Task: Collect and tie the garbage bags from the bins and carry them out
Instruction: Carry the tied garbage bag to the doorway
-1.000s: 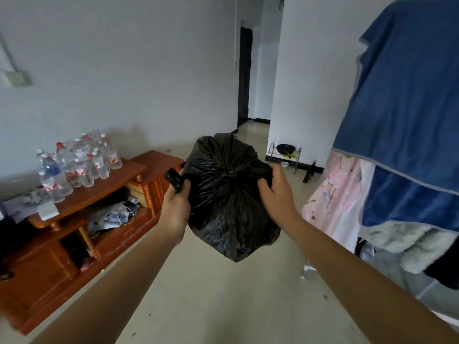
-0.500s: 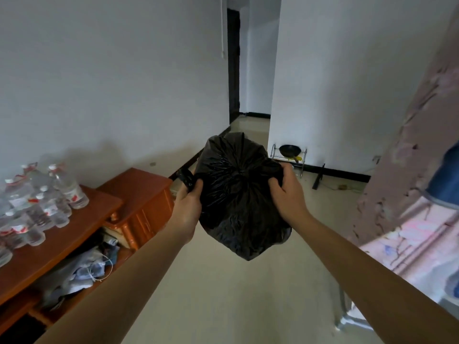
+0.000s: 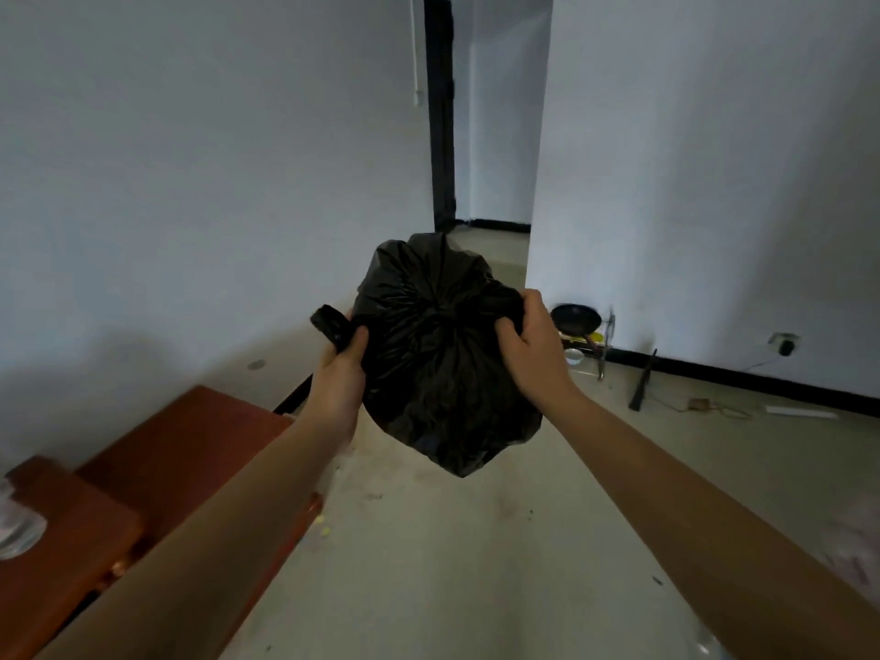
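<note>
Holding a black garbage bag (image 3: pixel 443 354) up in the air at the centre of the frame, both bare hands have a closed grip on its gathered plastic. The left hand (image 3: pixel 339 373) pinches a dark strip of the bag (image 3: pixel 332 326) that pokes up and to the left past its thumb, fingers curled tight on it. The right hand (image 3: pixel 531 347) is clenched over a bunched fold at the bag's upper right edge, knuckles toward the camera. Folds of plastic converge on a puckered spot facing the camera, and the bag's long axis runs roughly top to bottom, its lower end sagging to a blunt point above the pale floor (image 3: pixel 476 540). A reddish wooden counter (image 3: pixel 181 445) fills the lower left, and a dark doorway (image 3: pixel 440 111) stands at top centre behind the bag.
</note>
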Available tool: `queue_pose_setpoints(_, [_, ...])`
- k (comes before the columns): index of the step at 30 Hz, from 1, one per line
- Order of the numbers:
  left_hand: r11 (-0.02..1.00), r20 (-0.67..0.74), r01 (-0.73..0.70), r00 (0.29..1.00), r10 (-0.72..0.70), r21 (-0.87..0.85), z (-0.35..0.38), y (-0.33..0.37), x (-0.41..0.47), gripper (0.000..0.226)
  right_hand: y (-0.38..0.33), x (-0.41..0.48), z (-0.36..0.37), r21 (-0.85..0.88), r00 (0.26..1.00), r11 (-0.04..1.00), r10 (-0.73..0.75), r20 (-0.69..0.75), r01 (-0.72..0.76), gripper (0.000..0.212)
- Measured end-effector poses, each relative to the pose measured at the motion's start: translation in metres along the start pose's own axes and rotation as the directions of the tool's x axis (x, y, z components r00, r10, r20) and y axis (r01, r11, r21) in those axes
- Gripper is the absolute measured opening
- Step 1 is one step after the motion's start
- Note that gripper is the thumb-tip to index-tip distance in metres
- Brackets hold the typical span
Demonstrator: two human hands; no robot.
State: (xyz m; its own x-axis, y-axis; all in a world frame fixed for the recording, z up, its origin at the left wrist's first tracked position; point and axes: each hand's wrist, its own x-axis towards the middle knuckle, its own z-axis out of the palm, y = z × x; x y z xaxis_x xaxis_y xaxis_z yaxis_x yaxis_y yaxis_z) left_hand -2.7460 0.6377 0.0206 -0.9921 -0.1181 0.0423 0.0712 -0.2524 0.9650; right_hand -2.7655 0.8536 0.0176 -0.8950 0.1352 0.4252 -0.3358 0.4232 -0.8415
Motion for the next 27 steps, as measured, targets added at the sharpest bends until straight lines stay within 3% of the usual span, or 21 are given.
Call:
queue_pose_setpoints(6, [0.999, -0.069, -0.022, 0.997, 0.019, -0.039, -0.039, -0.012, 0.164, 0.034, 0.046, 0.146, 0.104, -0.026, 0.996, 0.999, -0.026, 0.090, 0.029, 0.015])
queue_pose_setpoints(13, [0.997, 0.119, -0.072, 0.990, 0.073, -0.011, -0.094, -0.019, 0.381, 0.040, 0.096, 0.320, 0.228, -0.014, 0.992, 1.000, 0.004, 0.130, -0.002, 0.013])
queue_pose_setpoints(20, [0.993, 0.252, -0.064, 0.967, 0.037, 0.100, -0.082, -0.023, 0.579, 0.041, 0.154, 0.483, 0.286, -0.075, 0.997, 0.996, 0.045, 0.070, -0.039, 0.013])
queue_pose_setpoints(27, [0.982, 0.240, 0.011, 0.969, -0.056, 0.187, -0.046, -0.093, 0.796, 0.053, 0.275, 0.653, 0.344, -0.108, 0.996, 0.991, 0.079, 0.035, -0.074, 0.012])
